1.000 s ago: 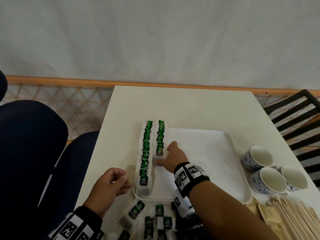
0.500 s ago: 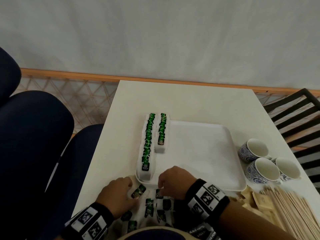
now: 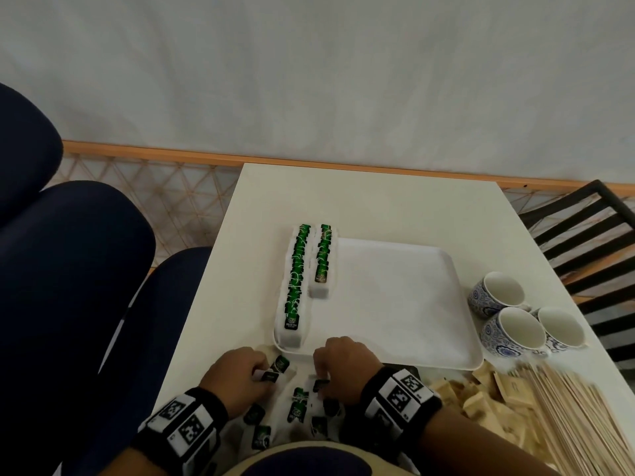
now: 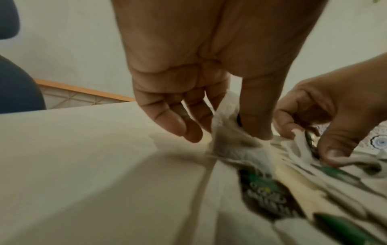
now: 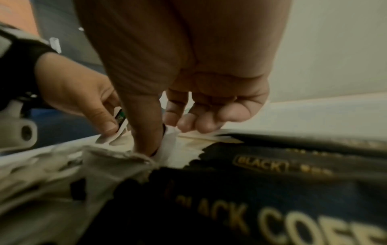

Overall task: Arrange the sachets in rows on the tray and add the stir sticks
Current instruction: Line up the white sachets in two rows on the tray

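Note:
A white tray (image 3: 405, 304) carries two rows of green tea sachets along its left side, a long row (image 3: 295, 283) and a shorter row (image 3: 323, 261). A loose pile of sachets (image 3: 297, 407) lies on the table just in front of the tray. My left hand (image 3: 263, 371) pinches a sachet (image 4: 228, 132) from the pile between thumb and fingers. My right hand (image 3: 319, 377) pinches another sachet (image 5: 169, 137) beside it. Wooden stir sticks (image 3: 580, 420) lie at the front right of the table.
Three blue-patterned cups (image 3: 515, 324) stand right of the tray. Brown paper sachets (image 3: 481, 400) lie beside the sticks, and black coffee packets (image 5: 272, 190) lie under my right wrist. Blue chairs (image 3: 68, 269) stand to the left and a black chair (image 3: 591, 235) to the right.
My right hand has drawn back from the short row on the tray to the loose pile. My left hand has moved onto the pile too. Both now pinch sachets.

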`<act>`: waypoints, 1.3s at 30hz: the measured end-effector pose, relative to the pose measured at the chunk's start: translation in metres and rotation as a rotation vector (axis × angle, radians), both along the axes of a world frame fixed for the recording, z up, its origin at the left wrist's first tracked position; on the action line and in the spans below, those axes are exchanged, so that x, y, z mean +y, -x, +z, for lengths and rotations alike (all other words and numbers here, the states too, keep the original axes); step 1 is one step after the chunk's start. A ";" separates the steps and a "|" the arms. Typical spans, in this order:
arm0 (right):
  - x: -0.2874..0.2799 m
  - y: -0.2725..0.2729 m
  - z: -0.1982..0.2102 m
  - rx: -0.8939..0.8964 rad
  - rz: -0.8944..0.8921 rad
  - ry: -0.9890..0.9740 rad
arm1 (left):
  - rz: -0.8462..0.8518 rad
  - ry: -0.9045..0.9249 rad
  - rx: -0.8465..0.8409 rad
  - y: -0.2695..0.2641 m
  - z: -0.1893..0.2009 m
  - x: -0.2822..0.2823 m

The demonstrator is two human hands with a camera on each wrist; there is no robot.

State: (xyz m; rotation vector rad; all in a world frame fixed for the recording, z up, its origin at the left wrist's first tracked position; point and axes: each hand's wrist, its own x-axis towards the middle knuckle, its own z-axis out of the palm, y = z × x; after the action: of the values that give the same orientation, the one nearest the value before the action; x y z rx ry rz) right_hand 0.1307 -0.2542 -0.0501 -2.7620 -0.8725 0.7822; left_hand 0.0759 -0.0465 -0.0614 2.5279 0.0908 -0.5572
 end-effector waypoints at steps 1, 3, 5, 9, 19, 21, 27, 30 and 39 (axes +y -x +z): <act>-0.002 0.000 0.001 0.032 -0.026 -0.047 | 0.006 0.033 -0.007 0.001 0.001 0.001; -0.006 -0.002 0.006 0.091 -0.076 -0.137 | 0.041 0.115 -0.014 0.002 0.003 0.004; -0.010 -0.003 0.013 0.134 -0.117 -0.220 | 0.077 0.192 -0.032 0.001 0.003 0.007; -0.014 -0.008 0.028 0.245 -0.240 -0.381 | 0.077 0.265 -0.122 -0.001 0.006 0.007; -0.013 -0.040 0.029 0.167 -0.422 -0.375 | 0.123 0.331 -0.224 -0.008 0.013 0.008; -0.009 -0.054 0.023 0.117 -0.491 -0.358 | 0.124 0.310 -0.220 -0.010 0.013 0.010; 0.010 -0.084 0.005 0.107 -0.548 -0.331 | 0.120 0.277 -0.206 -0.017 0.012 0.012; 0.018 -0.098 0.000 0.053 -0.597 -0.326 | 0.132 0.280 -0.192 -0.020 0.011 0.013; 0.023 -0.119 -0.012 -0.026 -0.657 -0.310 | 0.136 0.279 -0.169 -0.026 0.007 0.020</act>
State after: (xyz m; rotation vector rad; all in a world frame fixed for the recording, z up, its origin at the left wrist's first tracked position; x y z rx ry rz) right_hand 0.2496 -0.2316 -0.0624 -2.5248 -0.0441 0.4401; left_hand 0.1024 -0.0264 -0.0543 2.2655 0.1136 -0.2789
